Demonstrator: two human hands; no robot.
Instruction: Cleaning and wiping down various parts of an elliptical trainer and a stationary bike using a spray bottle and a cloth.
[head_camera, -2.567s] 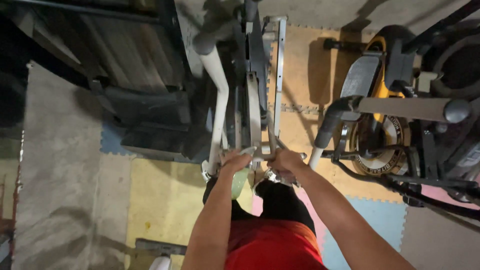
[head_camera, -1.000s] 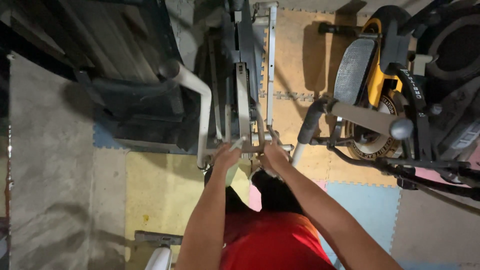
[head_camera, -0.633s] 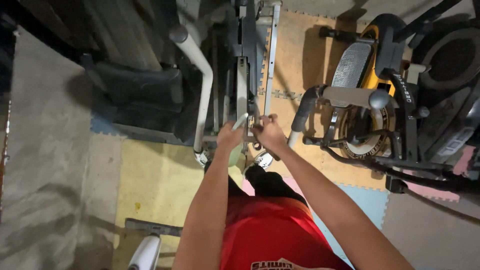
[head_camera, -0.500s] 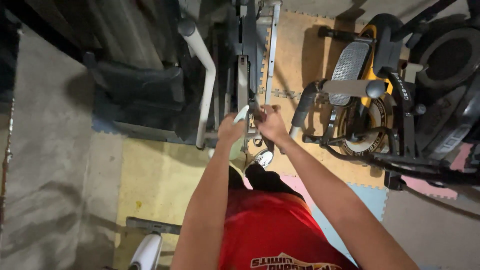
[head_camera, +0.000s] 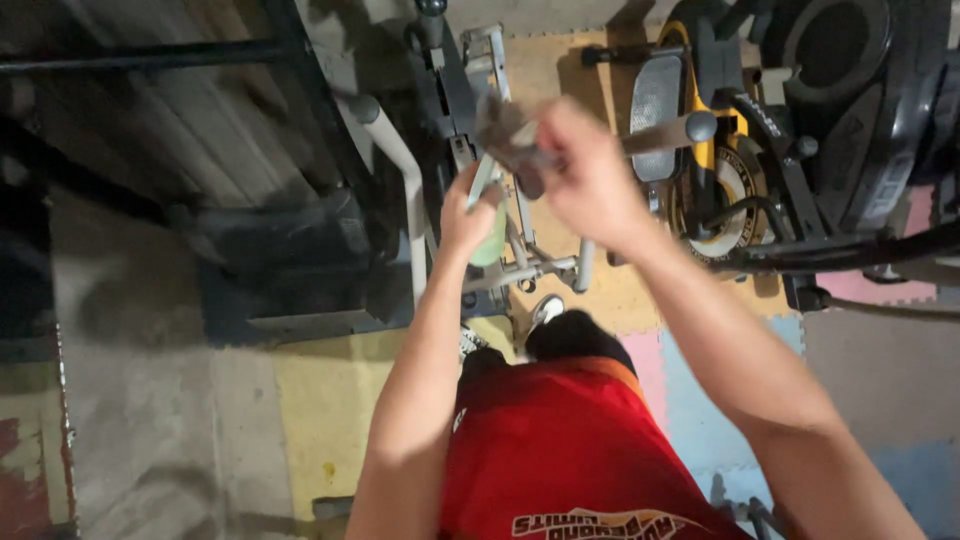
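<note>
Both hands raised over the grey metal exercise-machine frame (head_camera: 520, 262). Left hand (head_camera: 468, 212), fingers clenched around a pale green bottle-like object (head_camera: 490, 238), just above the frame's crossbar. Right hand (head_camera: 590, 172), fingers pinching a dark grey crumpled rag (head_camera: 505, 128), up and right of the frame. Yellow-black exercise bike (head_camera: 715, 170) right of the frame.

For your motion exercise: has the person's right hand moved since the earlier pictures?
Yes. The right hand has risen away from the grey metal exercise-machine frame towards the camera, gripping a dark grey cloth.
</note>
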